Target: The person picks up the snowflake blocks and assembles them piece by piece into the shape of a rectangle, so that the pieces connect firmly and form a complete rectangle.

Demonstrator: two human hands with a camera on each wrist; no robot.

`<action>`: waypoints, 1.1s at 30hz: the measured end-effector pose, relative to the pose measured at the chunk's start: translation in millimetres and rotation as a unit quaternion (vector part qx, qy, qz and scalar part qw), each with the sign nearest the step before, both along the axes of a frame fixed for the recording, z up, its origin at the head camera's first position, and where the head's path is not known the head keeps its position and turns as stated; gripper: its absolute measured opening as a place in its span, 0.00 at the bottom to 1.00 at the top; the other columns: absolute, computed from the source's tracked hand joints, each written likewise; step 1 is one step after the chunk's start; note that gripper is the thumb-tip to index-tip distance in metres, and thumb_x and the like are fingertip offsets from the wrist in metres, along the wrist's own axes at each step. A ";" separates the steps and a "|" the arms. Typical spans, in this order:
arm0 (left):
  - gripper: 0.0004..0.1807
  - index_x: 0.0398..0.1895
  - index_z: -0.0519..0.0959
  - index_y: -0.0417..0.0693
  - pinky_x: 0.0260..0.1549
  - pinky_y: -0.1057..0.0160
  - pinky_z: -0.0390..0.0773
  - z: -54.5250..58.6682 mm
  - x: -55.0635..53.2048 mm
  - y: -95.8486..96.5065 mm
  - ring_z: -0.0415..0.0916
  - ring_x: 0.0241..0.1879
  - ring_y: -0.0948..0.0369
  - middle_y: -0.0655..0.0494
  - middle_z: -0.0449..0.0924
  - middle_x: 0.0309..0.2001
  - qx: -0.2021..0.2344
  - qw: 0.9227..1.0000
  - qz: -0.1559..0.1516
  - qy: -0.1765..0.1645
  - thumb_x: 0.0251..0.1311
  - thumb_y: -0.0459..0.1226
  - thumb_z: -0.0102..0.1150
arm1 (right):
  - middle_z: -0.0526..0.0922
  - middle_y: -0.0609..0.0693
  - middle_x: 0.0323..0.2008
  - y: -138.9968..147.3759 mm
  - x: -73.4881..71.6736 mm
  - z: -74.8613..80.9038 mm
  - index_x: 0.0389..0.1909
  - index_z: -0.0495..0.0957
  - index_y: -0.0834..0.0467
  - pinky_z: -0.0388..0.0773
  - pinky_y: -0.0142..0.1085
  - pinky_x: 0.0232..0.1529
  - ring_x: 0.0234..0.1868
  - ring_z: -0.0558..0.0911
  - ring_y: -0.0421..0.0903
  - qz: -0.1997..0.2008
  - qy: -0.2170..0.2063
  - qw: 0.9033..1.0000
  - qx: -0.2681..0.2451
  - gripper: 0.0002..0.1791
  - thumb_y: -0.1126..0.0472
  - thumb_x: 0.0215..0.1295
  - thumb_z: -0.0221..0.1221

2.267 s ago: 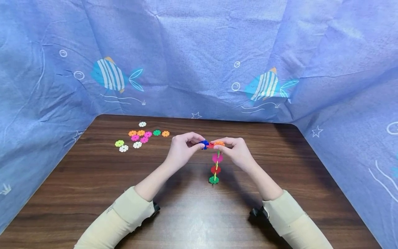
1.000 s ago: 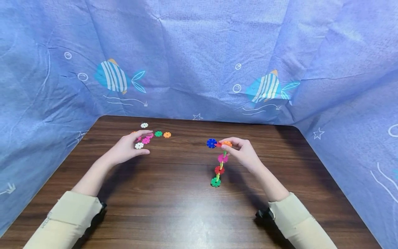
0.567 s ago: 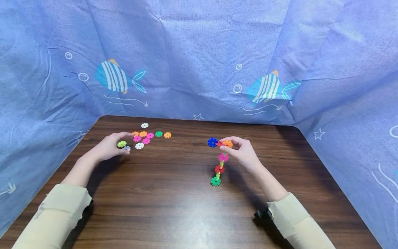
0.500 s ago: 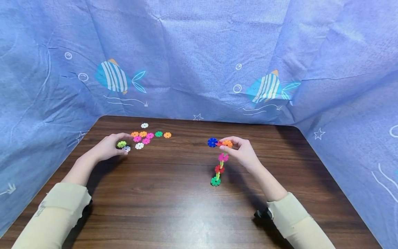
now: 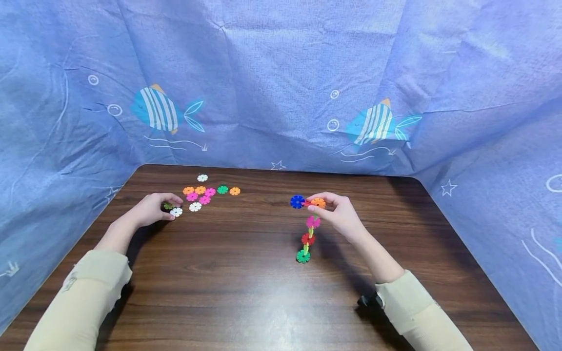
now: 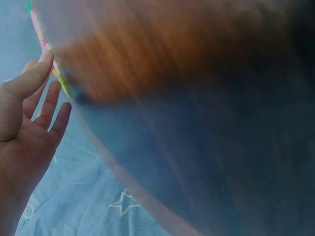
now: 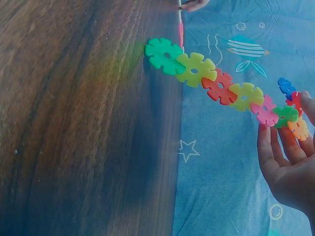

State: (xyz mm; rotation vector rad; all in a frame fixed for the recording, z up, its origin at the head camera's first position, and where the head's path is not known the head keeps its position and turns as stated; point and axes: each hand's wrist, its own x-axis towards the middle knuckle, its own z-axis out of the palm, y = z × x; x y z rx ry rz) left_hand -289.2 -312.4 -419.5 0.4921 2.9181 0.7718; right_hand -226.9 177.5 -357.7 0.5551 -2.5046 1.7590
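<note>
The dark brown, wood-grained tabletop (image 5: 246, 297) was finished in a smooth gloss, and pale glare was reflected from it. The chain of multicoloured, notched round discs (image 7: 226, 93) was formed of smooth, satiny plastic, as were the loose, flower-shaped discs (image 5: 205, 200). Matt cloth was seen in the cream sleeves (image 5: 404, 298) and, creased, in the blue, fish-printed curtain (image 5: 272, 73).

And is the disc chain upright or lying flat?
Upright: the chain rises from its lower green disc to the orange disc at the right hand.
</note>
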 end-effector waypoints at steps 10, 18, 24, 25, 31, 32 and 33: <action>0.17 0.42 0.82 0.40 0.39 0.54 0.71 -1.4 -2.2 -1.0 0.72 0.38 0.52 0.46 0.79 0.36 -0.016 1.000 0.014 0.015 0.46 0.32 0.71 | 0.83 0.58 0.37 -6.1 8.9 12.2 0.46 0.80 0.65 0.77 0.27 0.31 0.31 0.81 0.43 0.005 -0.001 1.000 0.011 0.14 0.65 0.59 0.63; 0.11 0.37 0.85 0.45 0.40 0.53 0.72 2.8 -2.4 3.3 0.73 0.39 0.51 0.42 0.79 0.41 -0.014 1.000 0.013 0.005 0.47 0.31 0.70 | 0.83 0.59 0.38 -5.4 8.4 12.3 0.46 0.80 0.65 0.78 0.29 0.32 0.31 0.80 0.42 0.008 0.001 1.000 0.011 0.14 0.65 0.59 0.63; 0.10 0.40 0.85 0.46 0.28 0.64 0.71 8.5 -5.7 10.1 0.69 0.28 0.59 0.48 0.81 0.37 -0.007 1.000 0.010 -0.009 0.52 0.32 0.67 | 0.83 0.59 0.38 -5.5 8.6 12.3 0.46 0.80 0.65 0.78 0.27 0.34 0.32 0.81 0.42 0.009 0.002 1.000 0.010 0.14 0.65 0.59 0.63; 0.10 0.40 0.85 0.45 0.26 0.65 0.71 9.6 -6.0 11.7 0.70 0.26 0.60 0.48 0.81 0.37 -0.005 1.000 0.007 -0.007 0.52 0.32 0.67 | 0.83 0.59 0.38 -5.7 8.8 12.5 0.46 0.80 0.65 0.78 0.27 0.34 0.32 0.81 0.42 0.009 0.002 1.000 0.008 0.14 0.65 0.59 0.63; 0.13 0.43 0.83 0.39 0.18 0.64 0.75 21.0 -3.8 22.6 0.73 0.16 0.60 0.43 0.82 0.37 0.021 1.000 0.008 -0.004 0.52 0.31 0.67 | 0.83 0.62 0.39 -5.7 8.3 12.7 0.44 0.80 0.66 0.77 0.27 0.33 0.31 0.80 0.39 0.012 0.003 1.000 0.008 0.13 0.66 0.59 0.63; 0.13 0.43 0.83 0.38 0.18 0.64 0.75 23.6 -2.9 24.7 0.73 0.16 0.60 0.43 0.82 0.37 0.024 1.000 0.012 -0.004 0.52 0.31 0.66 | 0.84 0.62 0.39 -5.7 8.4 13.1 0.44 0.80 0.66 0.77 0.27 0.33 0.31 0.80 0.38 0.012 0.003 1.000 0.009 0.13 0.65 0.59 0.63; 0.13 0.43 0.83 0.38 0.17 0.64 0.75 26.1 -2.2 26.8 0.73 0.16 0.59 0.43 0.82 0.36 0.028 0.999 0.014 -0.002 0.53 0.31 0.66 | 0.84 0.62 0.39 -5.6 8.6 13.6 0.44 0.80 0.66 0.77 0.27 0.34 0.32 0.81 0.38 0.012 0.002 1.000 0.010 0.13 0.65 0.59 0.63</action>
